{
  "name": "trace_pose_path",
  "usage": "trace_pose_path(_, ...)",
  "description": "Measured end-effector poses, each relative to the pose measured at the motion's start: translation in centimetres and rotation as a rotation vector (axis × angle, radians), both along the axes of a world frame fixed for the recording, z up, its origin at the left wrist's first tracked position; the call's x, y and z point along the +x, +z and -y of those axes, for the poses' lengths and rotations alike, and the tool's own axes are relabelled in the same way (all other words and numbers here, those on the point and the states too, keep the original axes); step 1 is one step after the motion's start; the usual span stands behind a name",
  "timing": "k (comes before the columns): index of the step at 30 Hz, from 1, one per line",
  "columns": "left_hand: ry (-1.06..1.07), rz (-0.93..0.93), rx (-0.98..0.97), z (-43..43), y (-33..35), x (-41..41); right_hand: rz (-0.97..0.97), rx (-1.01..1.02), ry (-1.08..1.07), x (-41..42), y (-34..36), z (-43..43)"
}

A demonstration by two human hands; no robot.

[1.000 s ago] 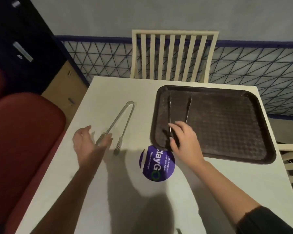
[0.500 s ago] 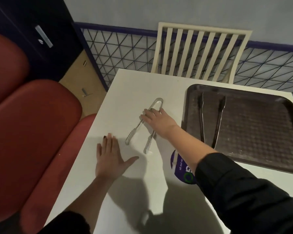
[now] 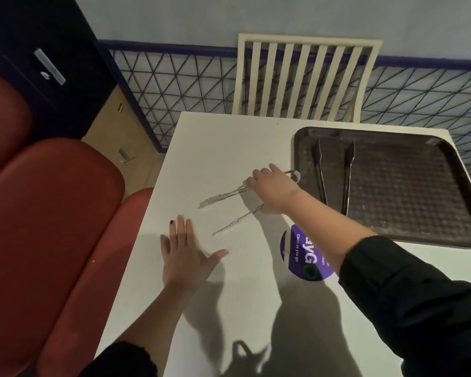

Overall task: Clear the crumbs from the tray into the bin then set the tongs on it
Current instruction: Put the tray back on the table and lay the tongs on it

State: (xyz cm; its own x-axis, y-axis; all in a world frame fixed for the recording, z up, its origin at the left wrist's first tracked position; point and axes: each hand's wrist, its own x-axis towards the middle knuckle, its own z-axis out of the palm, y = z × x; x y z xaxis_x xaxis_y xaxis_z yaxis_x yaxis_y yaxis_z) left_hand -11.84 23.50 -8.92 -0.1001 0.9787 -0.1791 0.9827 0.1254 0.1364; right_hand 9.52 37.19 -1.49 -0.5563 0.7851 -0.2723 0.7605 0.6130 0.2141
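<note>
Two hands, right hand gripping tongs, left hand flat

the person wore a black long-sleeved top. the right sleeve was loose, creased fabric, and its cuff ended around mid-forearm, so the wrist and the right hand were bare. the left sleeve was the same black and ended higher up the arm. on the bare left hand, one fingernail carried dark polish.
</note>
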Motion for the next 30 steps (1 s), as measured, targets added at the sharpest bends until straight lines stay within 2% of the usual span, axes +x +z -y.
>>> trace_pose_path(3,-0.005,-0.003,0.037,0.3,0.0,-0.3,-0.119,0.050,-0.073,1.6,1.2,1.8)
trace_pose_path(6,-0.045,0.024,0.216,0.7,-1.0,-0.5,-0.226,0.082,-0.202,4.3,2.5,4.0)
trace_pose_path(9,0.171,0.177,0.298,-1.0,-0.4,1.5,-0.422,0.075,-0.419,8.5,3.5,6.4)
trace_pose_path(13,0.116,0.318,0.421,-3.5,1.7,9.5,-0.675,0.097,-0.754,14.3,3.5,8.5)
trace_pose_path(17,-0.058,0.388,0.372,-5.5,4.4,19.5,-0.824,0.145,-1.081,20.1,3.0,9.0)
trace_pose_path(20,-0.139,0.275,0.230,-6.8,6.0,26.1,-0.824,0.204,-1.223,24.4,2.1,9.0)
trace_pose_path(24,-0.071,0.098,0.010,-8.2,6.0,31.4,-0.738,0.242,-1.349,28.5,0.4,8.8)
trace_pose_path(30,-0.006,0.015,0.004,-9.8,3.9,34.3,-0.652,0.271,-1.416,31.1,-1.8,6.9)
